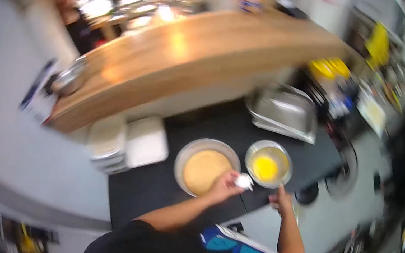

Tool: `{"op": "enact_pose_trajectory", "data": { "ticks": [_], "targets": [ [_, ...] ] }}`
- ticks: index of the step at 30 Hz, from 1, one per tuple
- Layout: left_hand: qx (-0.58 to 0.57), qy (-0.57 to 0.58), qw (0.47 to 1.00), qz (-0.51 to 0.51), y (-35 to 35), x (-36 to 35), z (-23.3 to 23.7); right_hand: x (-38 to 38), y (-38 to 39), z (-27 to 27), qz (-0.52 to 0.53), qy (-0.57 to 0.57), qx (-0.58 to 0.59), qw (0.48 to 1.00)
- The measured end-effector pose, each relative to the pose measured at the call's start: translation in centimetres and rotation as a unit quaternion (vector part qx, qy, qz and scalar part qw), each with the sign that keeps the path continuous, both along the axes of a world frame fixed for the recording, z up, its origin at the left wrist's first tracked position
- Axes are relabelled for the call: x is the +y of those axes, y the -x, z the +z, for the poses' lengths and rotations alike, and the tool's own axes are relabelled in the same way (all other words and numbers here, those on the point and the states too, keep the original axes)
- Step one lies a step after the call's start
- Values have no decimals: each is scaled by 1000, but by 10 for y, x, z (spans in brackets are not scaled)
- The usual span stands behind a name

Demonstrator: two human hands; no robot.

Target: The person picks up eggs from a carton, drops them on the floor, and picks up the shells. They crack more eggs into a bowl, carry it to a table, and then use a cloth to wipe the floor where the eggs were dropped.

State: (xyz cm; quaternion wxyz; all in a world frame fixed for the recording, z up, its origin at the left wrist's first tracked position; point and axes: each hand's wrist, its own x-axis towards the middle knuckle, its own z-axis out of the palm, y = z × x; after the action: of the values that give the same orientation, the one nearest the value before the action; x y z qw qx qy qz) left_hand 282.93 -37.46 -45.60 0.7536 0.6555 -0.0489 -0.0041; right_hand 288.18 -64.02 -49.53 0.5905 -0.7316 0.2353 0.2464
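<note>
Your left hand (226, 185) is pinching a small white thing (244, 181), maybe an eggshell, just between the crumb bowl (204, 170) and the yellow egg bowl (266, 167), probably keeping drips off the black counter (149, 187). Your right hand (280, 198) is sitting by the egg bowl's rim, maybe steadying it; I cannot tell if it is gripping.

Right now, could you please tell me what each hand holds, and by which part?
The left hand pinches a white object at its fingertips; blur hides which part. The right hand, beside the bowl of yellow liquid, is too blurred to tell.
</note>
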Motion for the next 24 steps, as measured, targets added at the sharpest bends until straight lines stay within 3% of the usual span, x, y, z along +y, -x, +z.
{"op": "enact_pose_trajectory", "data": {
  "ticks": [1, 3, 4, 5, 7, 13, 15, 17, 20, 24],
  "targets": [
    [1, 36, 999, -11, -8, -2, -9, 0, 7, 4, -10, -18, -85, 996],
    [18, 5, 998, -60, -12, -8, 20, -28, 24, -14, 63, 56, -95, 992],
    [17, -12, 998, -63, -18, -10, 14, -41, 40, -28, 37, 119, -96, 988],
    [14, 15, 997, -72, -24, -16, 7, -62, 58, -43, 76, 250, -155, 953],
    [77, 5, 993, -91, -26, -29, 25, -101, 115, -58, 49, 314, -83, 944],
    [99, 22, 981, -163, -39, -56, 13, -210, 314, -125, -14, 422, 165, 891],
    [108, 18, 979, -173, -42, -68, 14, -219, 372, -123, -109, 424, 173, 882],
    [107, 22, 978, -179, -41, -86, 15, -243, 424, -159, -231, 294, 220, 901],
    [100, 22, 977, -188, -43, -115, 14, -251, 442, -147, -281, 217, 237, 904],
    [116, -7, 977, -180, -40, -166, 19, -273, 408, -115, -313, 182, 216, 907]
  ]
}}
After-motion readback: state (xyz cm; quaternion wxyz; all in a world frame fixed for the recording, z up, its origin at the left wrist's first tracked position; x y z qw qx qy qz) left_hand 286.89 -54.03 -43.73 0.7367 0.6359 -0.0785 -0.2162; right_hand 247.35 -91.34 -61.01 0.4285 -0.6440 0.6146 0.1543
